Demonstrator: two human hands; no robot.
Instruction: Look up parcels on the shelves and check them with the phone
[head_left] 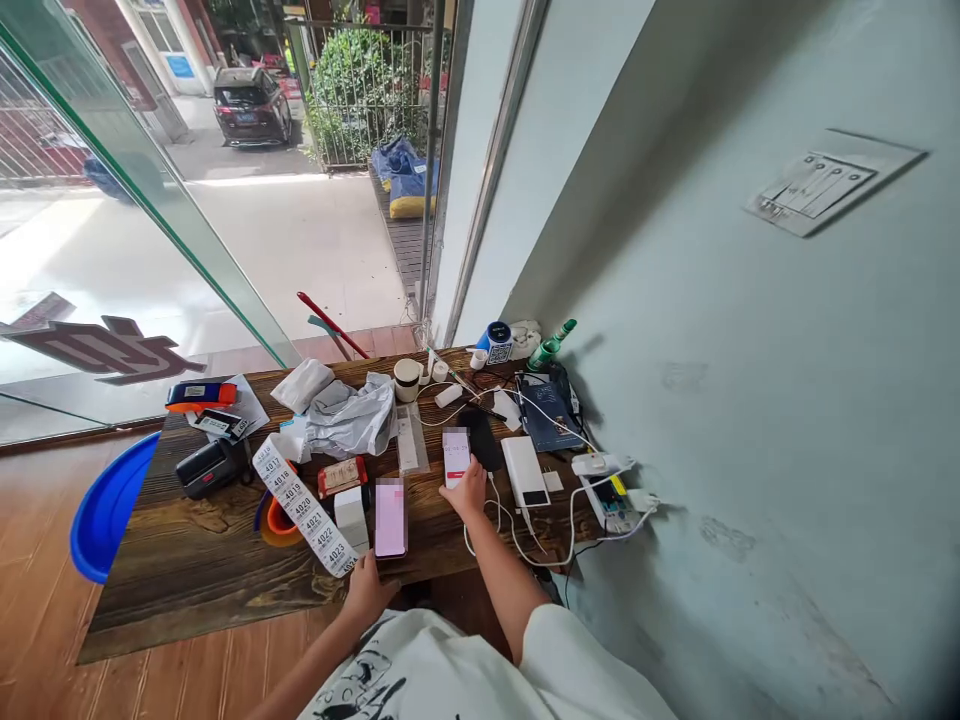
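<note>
My right hand (469, 490) is closed around the lower part of a smartphone (456, 455) with a lit screen, its thumb and fingers at the edges. A dark flat object (480, 440) lies just beyond that phone. At the table's front edge, my left hand (366, 592) has its fingers together at the lower end of a long white strip of numbered labels (304, 510). The strip slants across an orange ring-shaped item (279, 518). Between my hands lies a second smartphone (390, 518) with a pinkish screen, beside a small white box (351, 518).
The wooden table (187, 590) bears a crumpled grey bag (352, 415), a red packet (341, 477), a black device (208, 468), a white power bank (523, 470) and a dark blue book (551, 412). White cables trail to a power strip (602, 464). A blue basin (101, 515) stands left.
</note>
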